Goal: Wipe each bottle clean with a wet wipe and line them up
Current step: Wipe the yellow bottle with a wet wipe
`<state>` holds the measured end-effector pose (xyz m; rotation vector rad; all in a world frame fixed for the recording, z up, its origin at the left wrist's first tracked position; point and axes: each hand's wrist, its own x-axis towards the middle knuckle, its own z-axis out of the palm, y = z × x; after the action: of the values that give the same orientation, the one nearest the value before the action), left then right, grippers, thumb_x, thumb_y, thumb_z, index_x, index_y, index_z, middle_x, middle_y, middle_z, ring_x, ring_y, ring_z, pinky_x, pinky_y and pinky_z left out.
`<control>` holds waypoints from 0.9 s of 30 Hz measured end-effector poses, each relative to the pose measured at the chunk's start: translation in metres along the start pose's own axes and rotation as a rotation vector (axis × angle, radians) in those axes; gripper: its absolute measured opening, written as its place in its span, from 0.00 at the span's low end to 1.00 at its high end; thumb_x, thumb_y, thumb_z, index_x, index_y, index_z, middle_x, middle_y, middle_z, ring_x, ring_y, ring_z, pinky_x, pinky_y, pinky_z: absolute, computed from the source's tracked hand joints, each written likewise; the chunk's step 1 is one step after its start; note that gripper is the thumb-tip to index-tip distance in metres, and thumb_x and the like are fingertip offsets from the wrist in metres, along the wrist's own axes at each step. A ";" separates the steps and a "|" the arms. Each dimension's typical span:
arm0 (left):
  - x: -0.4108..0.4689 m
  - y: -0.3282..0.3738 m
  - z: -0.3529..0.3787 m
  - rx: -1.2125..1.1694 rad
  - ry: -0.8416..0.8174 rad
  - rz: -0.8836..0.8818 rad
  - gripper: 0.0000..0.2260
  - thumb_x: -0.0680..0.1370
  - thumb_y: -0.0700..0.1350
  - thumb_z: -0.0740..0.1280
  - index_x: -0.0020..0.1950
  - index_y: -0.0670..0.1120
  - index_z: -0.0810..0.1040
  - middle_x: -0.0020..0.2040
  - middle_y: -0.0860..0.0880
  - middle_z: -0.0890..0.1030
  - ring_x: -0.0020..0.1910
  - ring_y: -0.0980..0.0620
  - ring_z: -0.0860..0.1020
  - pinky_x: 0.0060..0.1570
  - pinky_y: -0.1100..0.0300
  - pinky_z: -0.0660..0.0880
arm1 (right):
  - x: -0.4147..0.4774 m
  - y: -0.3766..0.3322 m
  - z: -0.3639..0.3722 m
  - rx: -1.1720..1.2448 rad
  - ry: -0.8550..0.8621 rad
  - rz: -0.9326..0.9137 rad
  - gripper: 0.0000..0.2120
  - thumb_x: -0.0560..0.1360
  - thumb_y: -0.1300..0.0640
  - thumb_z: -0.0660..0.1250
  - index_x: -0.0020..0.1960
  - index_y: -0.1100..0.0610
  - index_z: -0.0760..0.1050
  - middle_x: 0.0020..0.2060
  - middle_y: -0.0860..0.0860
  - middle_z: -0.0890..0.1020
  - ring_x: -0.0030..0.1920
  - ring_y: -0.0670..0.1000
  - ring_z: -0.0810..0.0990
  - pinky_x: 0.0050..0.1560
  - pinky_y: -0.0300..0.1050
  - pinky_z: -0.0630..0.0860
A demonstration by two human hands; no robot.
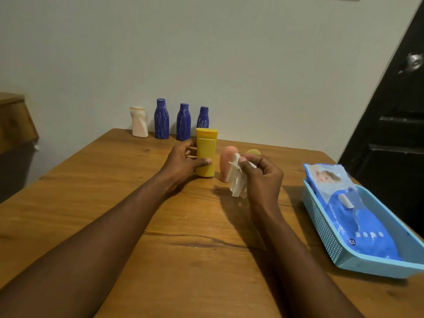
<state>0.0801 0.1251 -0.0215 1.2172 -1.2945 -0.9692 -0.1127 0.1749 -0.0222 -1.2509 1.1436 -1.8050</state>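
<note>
- The left hand is gripping a yellow bottle, with the thumb lying across its front and the fingers curling round its left side.
- The yellow bottle is standing upright on the wooden table, near the middle of it and a little towards the far edge, with its flip cap on top.
- The right hand is pinching a white wet wipe between thumb and fingers, just to the right of the yellow bottle; the two hands are staying apart.
- The wet wipe is hanging down crumpled from the fingertips, with its lower end close above the table.
- A pink bottle with a rounded top is standing just behind the wet wipe, and a pale yellow bottle is showing only its rounded top behind the right hand.
- Along the far edge, against the wall, four bottles are standing in a row: a white bottle at the left, then a tall blue bottle, a second blue bottle and a short blue bottle, the last partly hidden by the yellow bottle's cap.
- A light blue basket is sitting at the right edge of the table, holding a blue pack of wipes that is leaning over its far end.
</note>
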 end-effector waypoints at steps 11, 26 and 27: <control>0.006 -0.006 0.001 0.095 0.001 0.048 0.23 0.75 0.44 0.79 0.64 0.57 0.74 0.59 0.57 0.77 0.67 0.51 0.73 0.65 0.45 0.78 | -0.001 -0.002 0.002 -0.007 -0.004 0.029 0.04 0.76 0.60 0.72 0.50 0.56 0.85 0.45 0.49 0.85 0.49 0.51 0.83 0.44 0.42 0.80; -0.002 0.000 -0.003 0.106 -0.025 -0.015 0.31 0.75 0.34 0.76 0.75 0.51 0.72 0.68 0.51 0.78 0.65 0.52 0.77 0.48 0.63 0.78 | -0.002 -0.002 0.001 -0.002 -0.004 0.042 0.05 0.76 0.59 0.72 0.52 0.55 0.84 0.47 0.48 0.85 0.50 0.50 0.82 0.45 0.45 0.83; -0.003 0.001 -0.005 0.102 -0.023 -0.023 0.31 0.76 0.33 0.75 0.75 0.51 0.72 0.70 0.50 0.77 0.67 0.50 0.77 0.48 0.61 0.79 | -0.002 -0.003 0.001 -0.003 -0.010 0.040 0.05 0.76 0.59 0.72 0.52 0.55 0.84 0.47 0.48 0.85 0.50 0.49 0.82 0.45 0.44 0.82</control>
<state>0.0845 0.1285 -0.0204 1.3047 -1.3642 -0.9457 -0.1108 0.1776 -0.0203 -1.2288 1.1581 -1.7667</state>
